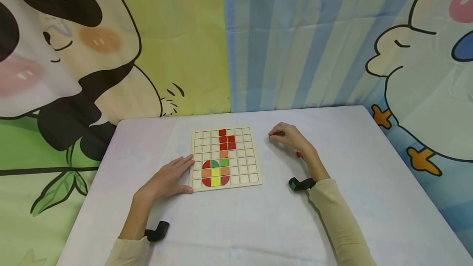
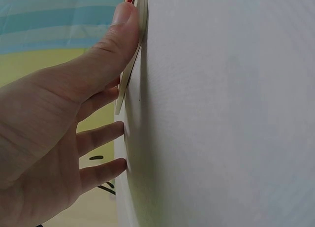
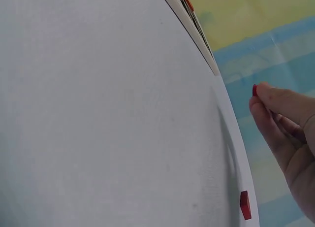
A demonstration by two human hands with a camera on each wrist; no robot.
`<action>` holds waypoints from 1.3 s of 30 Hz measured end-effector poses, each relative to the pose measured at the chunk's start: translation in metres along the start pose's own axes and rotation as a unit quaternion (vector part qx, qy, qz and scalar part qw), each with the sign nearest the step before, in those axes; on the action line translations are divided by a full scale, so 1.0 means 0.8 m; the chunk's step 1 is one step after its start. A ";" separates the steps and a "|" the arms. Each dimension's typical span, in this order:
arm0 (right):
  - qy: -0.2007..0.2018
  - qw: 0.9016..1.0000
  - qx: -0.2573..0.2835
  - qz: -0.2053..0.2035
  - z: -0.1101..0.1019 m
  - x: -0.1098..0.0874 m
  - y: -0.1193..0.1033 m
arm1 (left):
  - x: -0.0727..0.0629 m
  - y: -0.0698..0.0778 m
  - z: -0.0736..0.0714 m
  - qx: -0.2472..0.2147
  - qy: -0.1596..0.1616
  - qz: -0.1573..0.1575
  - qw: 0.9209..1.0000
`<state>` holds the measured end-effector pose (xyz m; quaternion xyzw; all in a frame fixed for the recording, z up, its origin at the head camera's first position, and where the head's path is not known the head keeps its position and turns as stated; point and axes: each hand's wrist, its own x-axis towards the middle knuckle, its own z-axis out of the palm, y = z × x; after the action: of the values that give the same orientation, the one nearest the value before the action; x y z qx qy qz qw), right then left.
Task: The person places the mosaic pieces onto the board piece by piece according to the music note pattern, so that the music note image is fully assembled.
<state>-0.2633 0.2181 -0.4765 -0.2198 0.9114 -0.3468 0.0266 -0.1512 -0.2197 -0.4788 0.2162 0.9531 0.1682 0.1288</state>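
Observation:
A pale wooden grid board [image 1: 244, 177] lies on the white table, with red, orange, green and yellow tiles in some of its cells. My left hand [image 1: 168, 179] rests at the board's left edge, fingers spread and thumb at the near corner. To the right of the board my right hand [image 1: 292, 136] is raised above the table. Between its thumb and fingertips it pinches a small red tile [image 3: 255, 90], mostly hidden by the fingers. Another red tile [image 3: 245, 205] lies on the table by the right wrist.
A black wrist camera [image 1: 301, 184] sits on the right wrist, another camera [image 1: 158, 231] on the left. Behind the white table [image 1: 236, 225] hangs a cloth backdrop [image 1: 295, 40] with cartoon animals.

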 end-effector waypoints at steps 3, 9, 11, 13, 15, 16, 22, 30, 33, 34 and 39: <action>0.036 0.999 0.028 -0.007 0.004 0.001 0.000 | 0.000 0.000 0.000 0.000 -0.001 0.000 1.000; 0.059 0.995 0.085 0.007 0.007 0.003 -0.004 | 0.000 -0.001 0.000 -0.001 0.003 0.002 1.000; 0.058 0.993 0.104 0.014 0.010 0.004 -0.005 | 0.000 -0.001 0.000 -0.001 0.003 0.002 1.000; 0.057 0.990 0.123 0.025 0.012 0.004 -0.007 | 0.000 -0.001 0.000 0.001 0.002 0.001 1.000; 0.059 0.988 0.136 0.035 0.016 0.005 -0.009 | 0.000 0.000 0.000 0.003 0.000 -0.001 1.000; 0.062 0.988 0.139 0.040 0.017 0.006 -0.010 | 0.000 0.000 0.000 0.003 0.000 -0.001 1.000; 0.091 0.981 0.146 0.088 0.026 0.009 -0.013 | 0.000 0.000 0.000 0.006 0.000 -0.001 1.000; 0.115 0.969 0.189 0.108 0.032 0.012 -0.017 | 0.000 -0.001 0.000 0.007 0.005 0.002 1.000; 0.127 0.965 0.199 0.112 0.033 0.011 -0.019 | 0.001 -0.002 0.000 0.008 0.006 0.005 1.000; 0.128 0.964 0.202 0.113 0.033 0.011 -0.019 | 0.001 -0.002 0.000 0.009 0.005 0.005 1.000; 0.126 0.961 0.217 0.119 0.038 0.013 -0.024 | 0.000 -0.004 -0.001 0.010 0.002 0.006 1.000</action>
<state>-0.2595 0.1822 -0.4860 -0.0537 0.8297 -0.5555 -0.0001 -0.1526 -0.2222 -0.4794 0.2229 0.9537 0.1595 0.1239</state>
